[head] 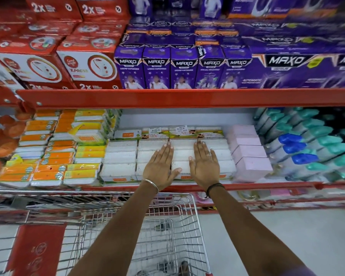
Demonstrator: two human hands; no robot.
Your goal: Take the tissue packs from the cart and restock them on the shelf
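Observation:
White tissue packs lie stacked in rows on the red-edged shelf in front of me. My left hand lies flat, fingers together, on one column of packs. My right hand lies flat on the column beside it, a narrow strip of white pack showing between them. Neither hand grips a pack. The wire cart stands below my arms; I see no full packs in the visible part of its basket.
Orange and yellow packs fill the shelf's left, pink boxes and teal and blue bottles its right. Purple and red boxes crowd the shelf above. A red cart flap hangs at lower left.

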